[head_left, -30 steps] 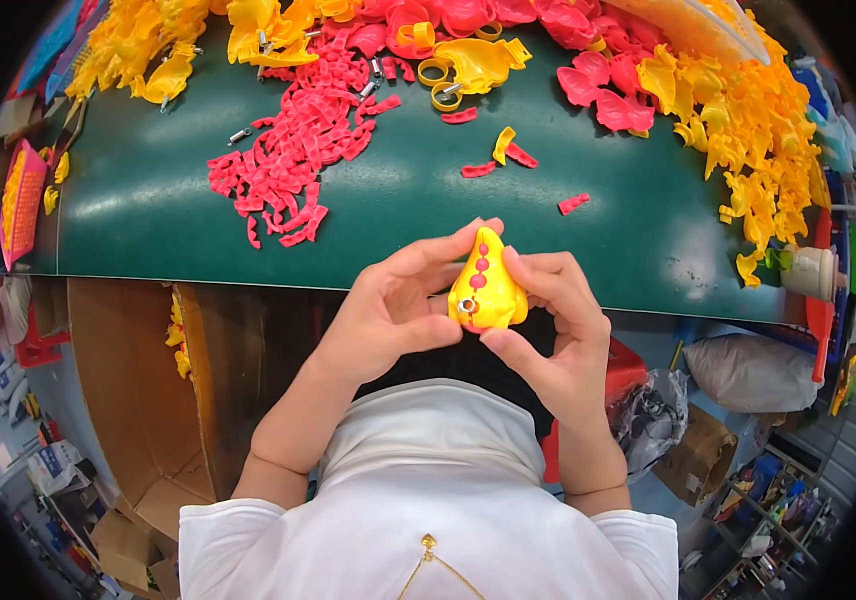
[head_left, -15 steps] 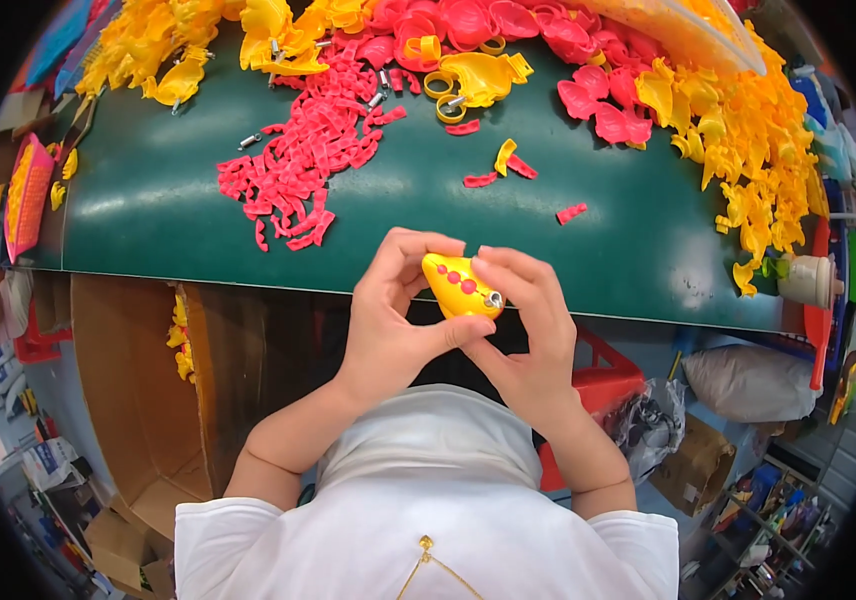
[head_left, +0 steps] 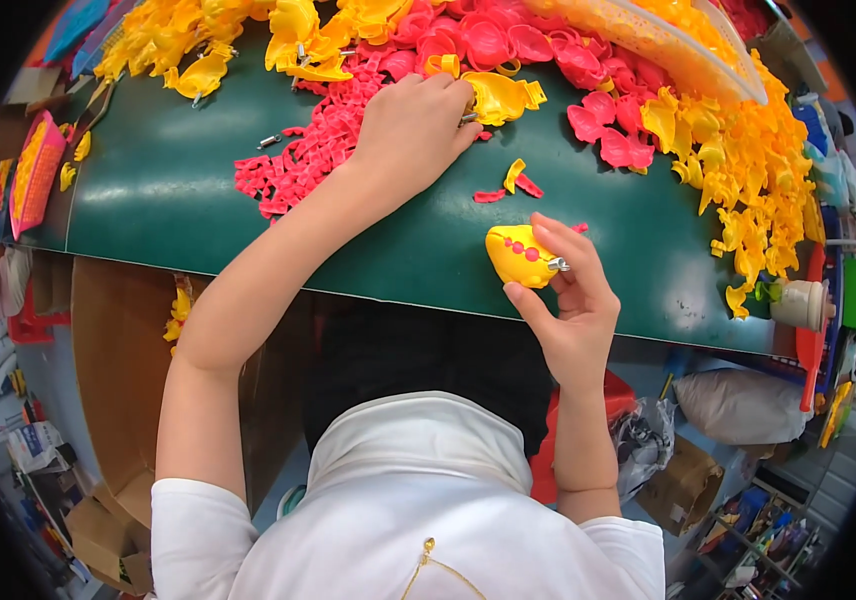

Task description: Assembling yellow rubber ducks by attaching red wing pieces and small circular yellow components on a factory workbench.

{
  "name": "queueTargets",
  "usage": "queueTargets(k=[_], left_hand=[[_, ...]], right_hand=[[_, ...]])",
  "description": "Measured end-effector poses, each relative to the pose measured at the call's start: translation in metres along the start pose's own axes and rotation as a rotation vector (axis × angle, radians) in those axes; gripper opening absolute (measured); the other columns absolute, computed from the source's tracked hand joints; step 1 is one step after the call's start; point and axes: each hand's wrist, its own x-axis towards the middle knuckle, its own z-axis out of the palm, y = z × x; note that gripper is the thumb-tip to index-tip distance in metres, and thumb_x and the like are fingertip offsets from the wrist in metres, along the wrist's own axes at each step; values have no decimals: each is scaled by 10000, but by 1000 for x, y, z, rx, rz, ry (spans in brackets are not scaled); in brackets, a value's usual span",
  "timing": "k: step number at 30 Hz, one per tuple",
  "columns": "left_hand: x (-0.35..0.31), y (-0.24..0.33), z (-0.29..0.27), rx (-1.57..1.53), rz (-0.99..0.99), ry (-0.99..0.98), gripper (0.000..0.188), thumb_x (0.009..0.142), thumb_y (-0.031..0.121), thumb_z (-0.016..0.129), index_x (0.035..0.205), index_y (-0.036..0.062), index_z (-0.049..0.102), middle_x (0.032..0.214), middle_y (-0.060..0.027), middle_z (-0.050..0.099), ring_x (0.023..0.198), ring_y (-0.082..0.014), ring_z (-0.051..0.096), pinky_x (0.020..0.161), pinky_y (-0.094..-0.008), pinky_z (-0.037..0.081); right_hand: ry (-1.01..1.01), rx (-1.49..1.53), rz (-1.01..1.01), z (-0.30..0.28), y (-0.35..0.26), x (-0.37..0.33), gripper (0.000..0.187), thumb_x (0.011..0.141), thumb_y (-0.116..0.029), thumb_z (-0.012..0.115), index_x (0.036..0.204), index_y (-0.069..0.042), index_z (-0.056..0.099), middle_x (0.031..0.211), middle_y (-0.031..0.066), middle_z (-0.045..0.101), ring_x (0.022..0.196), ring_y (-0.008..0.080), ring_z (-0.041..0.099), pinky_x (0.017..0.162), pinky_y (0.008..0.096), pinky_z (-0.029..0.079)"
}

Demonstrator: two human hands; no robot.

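Between the thumb and fingers of my right hand point(head_left: 576, 300) is a rounded yellow plastic piece point(head_left: 516, 257), held just above the table's near edge. It has a row of red dots along its side, and a small metal cylinder sticks out at its right end. My left hand point(head_left: 413, 130) is stretched forward over the table, its fingers bent down beside a yellow shell part point(head_left: 504, 97) and the heap of small red strips point(head_left: 323, 135). A metal cylinder lies by its thumb. The fingertips are hidden, so whether they grip anything does not show.
On the green table point(head_left: 168, 190), red shells point(head_left: 478, 40) lie at the back, with yellow parts point(head_left: 738, 170) heaped at right and far left. A clear bin point(head_left: 648, 35) stands behind. A cardboard box point(head_left: 128, 380) is below the edge at left, a red stool point(head_left: 608, 400) at right.
My left hand has let go of the yellow piece and reached forward to the parts at the back. My right hand has moved a little right, still holding the piece.
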Motion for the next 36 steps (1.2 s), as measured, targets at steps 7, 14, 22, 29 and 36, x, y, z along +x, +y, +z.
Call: queueTargets(k=[7,14,22,29,36], left_hand=[[4,5,-19,393,77,149,191,689,152,717,832,61,629,814,-77,626,778,-249,628,684,-348,474],[-32,3,-65,488,-1,-153,251,626,111,723,855,52,641,829,-87,636,779,-250,607,674,-348,435],[-96,40,-39,-281,-133,-95,388,702,127,733,1059,41,608,999,-107,626,902,-283,597,789,-387,473],[-95,50,-41,-1307,-191,45,389,778,130,774,1133,42,642,1184,-119,597,1174,-237,546,941,-350,463],[-83,43,-41,-1364,-235,273,182,841,4,691,1020,15,663,1113,-120,613,1091,-205,598,924,-316,488]], right_hand=[[27,-387,-192,8,3,1,429,823,-22,677,1240,-11,578,1286,149,553,1163,234,557,969,324,448],[51,-195,-107,5,4,4,295,857,-41,656,1149,3,654,1205,141,599,1079,211,587,910,293,464],[7,200,64,2,1,11,319,838,29,661,1156,33,648,1191,134,587,1103,192,564,949,302,453],[-131,514,107,15,-3,25,301,784,82,688,1076,16,658,1196,152,594,1122,227,569,977,355,446],[-195,427,-68,29,-5,56,280,728,84,751,987,-8,694,1156,159,621,1123,243,580,964,369,459]])
